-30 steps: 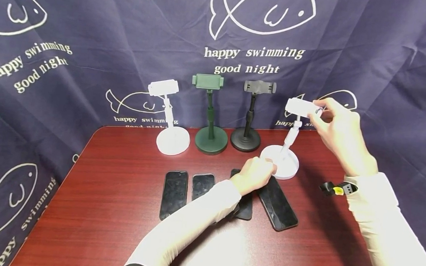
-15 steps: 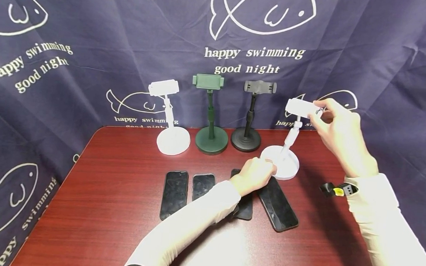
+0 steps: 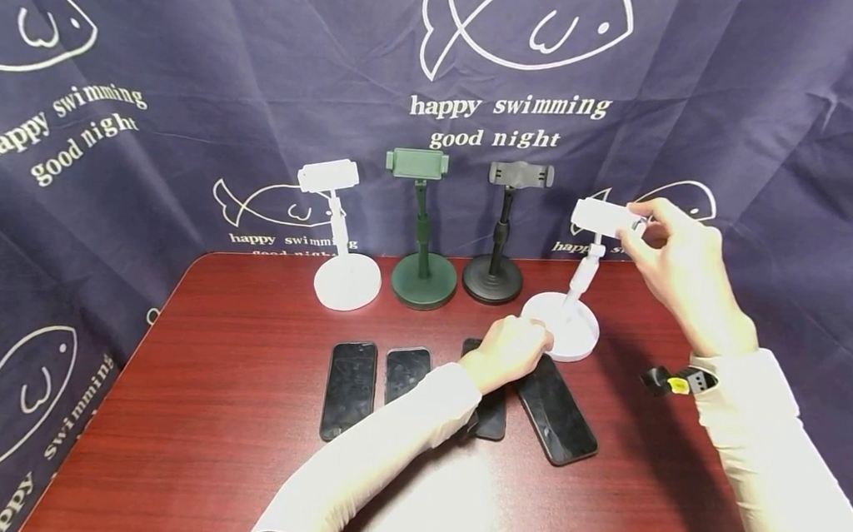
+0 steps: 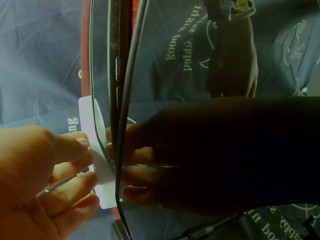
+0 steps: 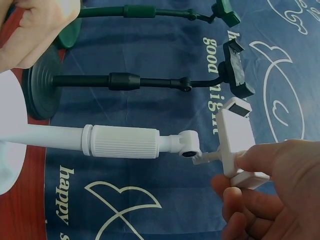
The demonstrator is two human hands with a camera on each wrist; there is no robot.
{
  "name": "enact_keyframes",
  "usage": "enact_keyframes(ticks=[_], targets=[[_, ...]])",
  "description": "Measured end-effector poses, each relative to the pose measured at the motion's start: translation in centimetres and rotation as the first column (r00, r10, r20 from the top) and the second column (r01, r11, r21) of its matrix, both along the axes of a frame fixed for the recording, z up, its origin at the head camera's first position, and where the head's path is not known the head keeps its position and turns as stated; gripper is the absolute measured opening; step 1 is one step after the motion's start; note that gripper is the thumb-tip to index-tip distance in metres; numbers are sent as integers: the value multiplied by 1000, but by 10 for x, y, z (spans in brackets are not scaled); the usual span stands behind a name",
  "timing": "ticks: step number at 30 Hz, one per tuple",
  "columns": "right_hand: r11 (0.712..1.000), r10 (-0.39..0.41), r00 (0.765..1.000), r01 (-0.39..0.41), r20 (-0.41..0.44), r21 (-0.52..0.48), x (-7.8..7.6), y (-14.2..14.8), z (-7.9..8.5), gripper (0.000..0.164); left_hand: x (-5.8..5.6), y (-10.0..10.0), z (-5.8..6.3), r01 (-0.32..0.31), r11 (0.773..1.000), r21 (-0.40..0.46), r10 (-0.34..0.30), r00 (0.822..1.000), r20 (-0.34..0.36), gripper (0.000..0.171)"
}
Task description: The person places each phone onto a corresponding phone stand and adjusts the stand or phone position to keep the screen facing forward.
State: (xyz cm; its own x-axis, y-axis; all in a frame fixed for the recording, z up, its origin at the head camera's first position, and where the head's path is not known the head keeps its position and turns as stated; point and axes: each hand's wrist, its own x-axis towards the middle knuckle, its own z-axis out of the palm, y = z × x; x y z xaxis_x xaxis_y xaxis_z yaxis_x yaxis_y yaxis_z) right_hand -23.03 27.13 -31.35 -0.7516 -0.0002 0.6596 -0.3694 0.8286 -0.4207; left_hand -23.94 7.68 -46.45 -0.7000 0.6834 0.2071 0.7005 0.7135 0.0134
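At the right of the table stands a white phone stand [image 3: 582, 277], its pole leaning to the right. My right hand [image 3: 685, 265] pinches the right end of its clamp [image 5: 235, 137] between thumb and fingers. Down at the round base [image 5: 11, 135], my left hand [image 3: 508, 349] grips the near rim. In the left wrist view the fingers [image 4: 75, 200] and thumb meet at the base's edge [image 4: 100, 175]. A black phone [image 3: 556, 410] lies aslant just below that base. Another phone [image 3: 492, 413] is partly covered by the left hand and forearm.
Further left stand a black phone stand [image 3: 497, 255], a green one [image 3: 423, 257] and a second white one [image 3: 343, 251]. Two more phones, one dark [image 3: 349, 389] and one smaller [image 3: 407, 369], lie by the left forearm. A fish-print cloth [image 3: 183, 113] hangs behind the red table [image 3: 159, 412].
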Motion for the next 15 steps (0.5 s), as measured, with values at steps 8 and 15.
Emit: enact_keyframes(ticks=[8, 15], targets=[[1000, 4, 1000, -4, -8, 7, 0, 0, -1, 25, 1, -1, 1, 5, 1000, 12, -6, 1000, 14, 25], [1000, 6, 1000, -6, -8, 3, 1, 0, 0, 26, 3, -2, 2, 12, 1000, 14, -12, 1000, 4, 25]])
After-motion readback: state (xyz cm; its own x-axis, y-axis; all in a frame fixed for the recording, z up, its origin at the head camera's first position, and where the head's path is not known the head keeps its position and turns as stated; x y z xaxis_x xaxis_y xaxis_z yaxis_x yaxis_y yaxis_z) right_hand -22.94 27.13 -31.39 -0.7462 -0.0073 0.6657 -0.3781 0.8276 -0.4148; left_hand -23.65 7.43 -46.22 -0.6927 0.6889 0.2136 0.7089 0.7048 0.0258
